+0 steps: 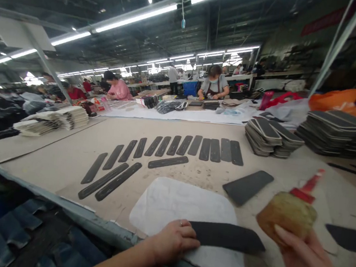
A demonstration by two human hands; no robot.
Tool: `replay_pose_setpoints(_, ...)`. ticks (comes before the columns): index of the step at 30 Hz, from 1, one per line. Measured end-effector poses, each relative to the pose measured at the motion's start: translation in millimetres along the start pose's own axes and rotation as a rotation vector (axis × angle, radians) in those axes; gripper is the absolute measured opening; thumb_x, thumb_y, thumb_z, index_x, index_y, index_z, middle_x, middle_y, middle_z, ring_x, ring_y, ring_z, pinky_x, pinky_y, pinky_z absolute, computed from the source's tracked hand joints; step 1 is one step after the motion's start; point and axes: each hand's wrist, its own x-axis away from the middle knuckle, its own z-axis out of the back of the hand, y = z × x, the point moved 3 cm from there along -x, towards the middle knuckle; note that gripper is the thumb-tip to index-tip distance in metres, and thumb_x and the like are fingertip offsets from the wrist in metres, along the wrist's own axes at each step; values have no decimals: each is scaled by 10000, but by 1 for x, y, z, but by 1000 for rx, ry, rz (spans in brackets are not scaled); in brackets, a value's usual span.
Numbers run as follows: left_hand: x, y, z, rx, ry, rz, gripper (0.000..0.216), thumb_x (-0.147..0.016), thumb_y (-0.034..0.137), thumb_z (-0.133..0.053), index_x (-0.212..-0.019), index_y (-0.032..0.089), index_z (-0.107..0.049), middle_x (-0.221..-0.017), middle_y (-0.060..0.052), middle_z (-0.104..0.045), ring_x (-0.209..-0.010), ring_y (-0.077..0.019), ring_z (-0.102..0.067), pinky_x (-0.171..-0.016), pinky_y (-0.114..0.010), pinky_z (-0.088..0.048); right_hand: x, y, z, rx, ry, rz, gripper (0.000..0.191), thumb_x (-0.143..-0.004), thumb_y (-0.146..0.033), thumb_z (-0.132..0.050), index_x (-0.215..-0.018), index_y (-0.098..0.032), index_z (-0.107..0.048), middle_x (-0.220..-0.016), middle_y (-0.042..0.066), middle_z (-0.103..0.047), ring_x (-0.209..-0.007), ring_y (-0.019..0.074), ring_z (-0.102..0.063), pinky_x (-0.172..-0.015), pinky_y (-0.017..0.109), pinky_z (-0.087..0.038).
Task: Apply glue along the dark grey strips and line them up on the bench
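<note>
Going left to right: the left hand [175, 239] lies flat, fingers pinning a dark strip [227, 237] on the white sheet [170, 201], probably so it won't slide. The right hand [307, 262] is wrapped around a glue bottle [290, 208], red nozzle tipped up and away. More strips are fanned across the worktable [65, 159] in a busy, strip-lit workshop.

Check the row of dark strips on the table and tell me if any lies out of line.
One does: a dark strip lies crosswise below the fanned row of strips. Two long strips also sit apart at the row's left end.
</note>
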Motion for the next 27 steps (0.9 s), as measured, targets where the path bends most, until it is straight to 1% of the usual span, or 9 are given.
replay_pose_setpoints(3, 1, 3, 3, 45, 43, 36, 323, -822, 103, -455, -1101, 185, -595, -944, -65, -624, -896, -187, -529, -856, -310, -443, 42, -2, -38, -409, -213, -235, 471, -667, -356, -690, -1111, -246, -576, -1077, 69, -632, -1005, 268, -582, -869, 383, -470)
replay_pose_setpoints(6, 0, 5, 4, 90, 108, 34, 318, -856, 86, -413, -1087, 182, -610, -920, -76, -625, -890, -188, -530, -821, -319, -464, 62, 14, -57, -490, -280, -326, 470, -685, -318, -698, -1125, -215, -571, -1044, 53, -639, -979, 228, -577, -851, 331, -461)
replay_pose_setpoints(8, 1, 5, 5, 127, 135, 22, 325, -878, 89, -395, -1110, 181, -603, -944, -88, -628, -904, -188, -536, -821, -325, -475, 60, 28, -52, -456, -235, -340, 481, -676, -295, -704, -1128, -202, -570, -1055, 47, -641, -986, 211, -574, -844, 299, -457)
replay_pose_setpoints(12, 9, 2, 4, 182, 151, 15, 315, -904, 99, -381, -1124, 181, -591, -1000, -96, -619, -946, -178, -552, -850, -319, -493, 40, 48, -19, -355, 40, -419, 440, -655, -335, -710, -1056, -212, -577, -1000, 26, -655, -931, 199, -594, -733, 268, -485)
replay_pose_setpoints(14, 15, -2, 3, 174, 197, 48, 298, -908, 111, -394, -1123, 179, -589, -1074, -106, -593, -993, -178, -552, -878, -315, -494, 34, 51, -5, -335, 117, -440, 429, -665, -367, -702, -1046, -225, -566, -971, 17, -655, -908, 198, -600, -698, 270, -492)
replay_pose_setpoints(17, 25, -9, 4, 108, 296, 126, 234, -902, 151, -449, -1061, 184, -617, -1118, -114, -553, -1018, -193, -542, -877, -328, -493, 34, 47, 4, -329, 90, -437, 459, -677, -385, -690, -1088, -233, -554, -1004, 25, -650, -923, 213, -601, -706, 297, -503)
replay_pose_setpoints(21, 32, -12, 8, 4, 347, 185, 152, -883, 192, -518, -934, 203, -660, -920, -71, -569, -828, -167, -538, -736, -299, -487, 44, 35, 3, -151, -11, -287, 647, -662, -372, -712, -1253, -262, -470, -1125, 42, -613, -1010, 242, -583, -792, 345, -495)
replay_pose_setpoints(24, 22, -7, 8, -37, 345, 183, 175, -890, 178, -501, -947, 201, -664, -839, -53, -575, -759, -150, -518, -688, -272, -470, 52, 27, 4, 88, -32, -211, 816, -626, -399, -760, -1321, -245, -362, -1052, 62, -616, -925, 258, -609, -787, 392, -500)
replay_pose_setpoints(27, 0, 2, 1, -48, 304, 136, 192, -884, 150, -489, -942, 191, -667, -803, -48, -578, -751, -156, -508, -687, -273, -473, 59, 19, 6, 154, 14, -144, 783, -612, -428, -766, -1262, -217, -384, -1034, 81, -605, -920, 266, -608, -764, 381, -507)
